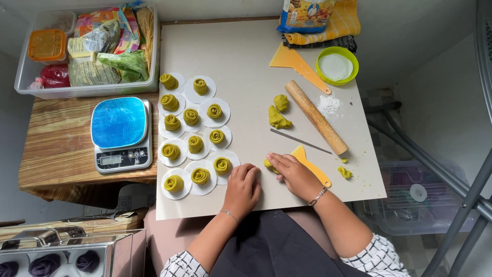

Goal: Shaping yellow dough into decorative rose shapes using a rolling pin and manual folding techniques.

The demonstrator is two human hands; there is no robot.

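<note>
the left hand [242, 185] lies palm down on the pale board [241, 66], fingers pressed together and curled, holding nothing that shows; it rests just right of the nearest rolled dough rose. the right hand [293, 173] lies beside it, fingers held close and bent over a small piece of yellow-green dough [268, 164], which sits on the board at the near middle, touching the fingertips. a yellow scraper [310, 165] lies just right of that hand, partly under it.

left of the hands, twelve rolled dough roses [195, 144] sit on round white papers in rows. farther off, two dough lumps [278, 117] lie near a wooden rolling pin [316, 117] and a thin metal rod [300, 141]. a green-rimmed bowl [336, 65] and a second scraper [297, 64] lie at the far right. a digital scale [121, 134] with a blue top stands on the wooden bench [56, 143] at left, with a clear bin [87, 48] of packets beyond it.
</note>
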